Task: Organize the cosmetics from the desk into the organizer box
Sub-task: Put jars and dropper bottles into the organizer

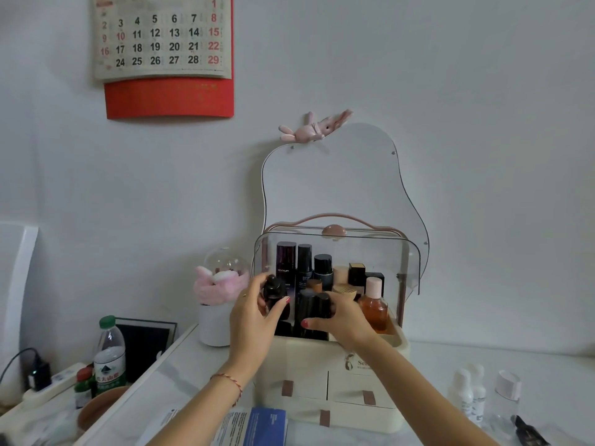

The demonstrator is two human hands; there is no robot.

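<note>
Cosmetics bottle, small, black, glossy, round-capped (273, 289): rigid, probably light, slippery.
Left hand (254, 312) fingers curled round it; right hand (338, 317) gripped black tubes (314, 305) in cream plastic organizer box (370, 375). Hold at body.

A wall calendar (162, 37) hangs above the bench's (193, 375) far left. A pink plush holder (217, 304) stands at the far edge. Off the left edge stand a green-capped water bottle (109, 355), a power strip (51, 386) and a brown bowl (99, 405).
</note>
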